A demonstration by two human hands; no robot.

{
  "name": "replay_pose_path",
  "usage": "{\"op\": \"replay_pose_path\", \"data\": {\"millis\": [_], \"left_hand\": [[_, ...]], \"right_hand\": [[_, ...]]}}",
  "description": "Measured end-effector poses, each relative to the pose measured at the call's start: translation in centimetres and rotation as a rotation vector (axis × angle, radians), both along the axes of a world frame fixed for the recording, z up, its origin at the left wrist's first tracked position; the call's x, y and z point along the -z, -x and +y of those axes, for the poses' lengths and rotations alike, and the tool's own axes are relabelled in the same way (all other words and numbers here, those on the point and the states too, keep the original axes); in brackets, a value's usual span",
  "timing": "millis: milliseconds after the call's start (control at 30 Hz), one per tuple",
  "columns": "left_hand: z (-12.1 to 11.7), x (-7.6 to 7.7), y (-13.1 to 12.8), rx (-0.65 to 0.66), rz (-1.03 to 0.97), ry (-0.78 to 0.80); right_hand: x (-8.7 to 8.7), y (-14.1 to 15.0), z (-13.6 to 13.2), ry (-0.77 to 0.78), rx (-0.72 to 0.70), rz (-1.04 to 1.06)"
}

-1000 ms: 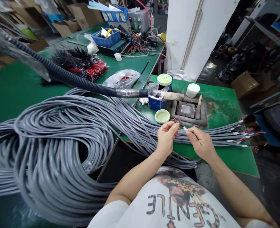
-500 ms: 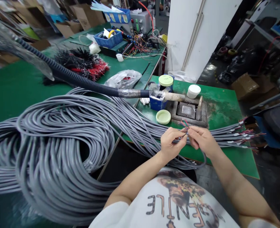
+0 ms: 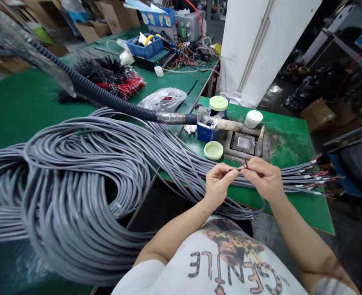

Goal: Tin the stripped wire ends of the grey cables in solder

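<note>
Splayed wire cores (image 3: 245,162) sit between your hands, above the bench's front. Right hand (image 3: 265,179) pinches the gray cable (image 3: 263,205) near its stripped end, probably to anchor it; left hand (image 3: 218,183) pinches one dark core (image 3: 237,168). Solder-pot-like unit (image 3: 246,143) close ahead; more room rightward over green benchtop (image 3: 291,139).

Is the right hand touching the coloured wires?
Touching: the head view shows the coloured wires pinched in the right hand, their ends poking out.
</note>
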State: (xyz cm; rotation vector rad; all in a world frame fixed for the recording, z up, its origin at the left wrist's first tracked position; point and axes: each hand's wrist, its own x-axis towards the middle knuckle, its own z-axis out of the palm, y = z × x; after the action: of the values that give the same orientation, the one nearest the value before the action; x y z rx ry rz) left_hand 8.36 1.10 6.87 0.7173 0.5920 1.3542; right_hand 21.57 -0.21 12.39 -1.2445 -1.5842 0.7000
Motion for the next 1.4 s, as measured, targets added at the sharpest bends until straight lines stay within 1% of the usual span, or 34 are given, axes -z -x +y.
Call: {"op": "replay_pose_path", "data": {"millis": [167,233,267,333,433,500,533,633,833,1000,1100,1167,1233,1300,1333,1400], "left_hand": [[0.5,0.7,0.3,0.021,0.025,0.122],[0.7,1.0,0.9,0.03,0.096,0.133],[0.7,1.1,1.4,0.023,0.163,0.107],[0.6,1.6,2.5,-0.021,0.352,-0.025],[0.3,2.7,4.0,-0.114,0.627,-0.304],[0.3,3.6,4.6,-0.108,0.729,-0.444],[0.3,4.0,4.8,-0.092,0.761,-0.49],[0.5,4.9,4.8,-0.054,0.809,-0.563],[0.7,5.5,4.8,-0.085,0.915,-0.707],[0.7,5.9,4.8,-0.135,0.977,-0.794],[0.8,6.1,4.7,-0.18,0.989,-0.817],[0.8,6.2,4.6,-0.194,1.001,-0.825],[0.8,6.2,4.6,-0.199,1.006,-0.831],[0.8,6.2,4.7,-0.204,0.997,-0.833],[0.8,6.2,4.7,-0.205,0.993,-0.832],[0.7,6.2,4.8,-0.199,0.986,-0.828]], "right_hand": [[0.2,0.8,2.5,0.081,-0.014,-0.016],[0.4,1.0,4.2,0.105,-0.017,-0.063],[0.5,1.0,5.1,0.114,-0.02,-0.1],[0.9,1.0,7.2,0.138,-0.03,-0.188],[2.0,1.1,10.4,0.197,-0.036,-0.329],[2.9,1.3,12.1,0.228,-0.028,-0.435],[3.3,1.5,12.8,0.238,-0.026,-0.491],[4.1,2.1,14.1,0.254,-0.026,-0.649],[4.8,2.6,14.9,0.274,-0.036,-0.869],[5.3,2.9,15.1,0.282,-0.013,-0.91],[4.7,2.6,14.9,0.274,-0.011,-0.913],[3.9,1.5,14.5,0.234,-0.001,-0.878],[3.2,-0.4,13.8,0.172,0.042,-0.821],[2.8,-3.0,13.2,0.132,0.129,-0.784],[2.8,-4.3,13.0,0.135,0.185,-0.786],[3.4,-6.9,12.8,0.176,0.306,-0.814]]}}
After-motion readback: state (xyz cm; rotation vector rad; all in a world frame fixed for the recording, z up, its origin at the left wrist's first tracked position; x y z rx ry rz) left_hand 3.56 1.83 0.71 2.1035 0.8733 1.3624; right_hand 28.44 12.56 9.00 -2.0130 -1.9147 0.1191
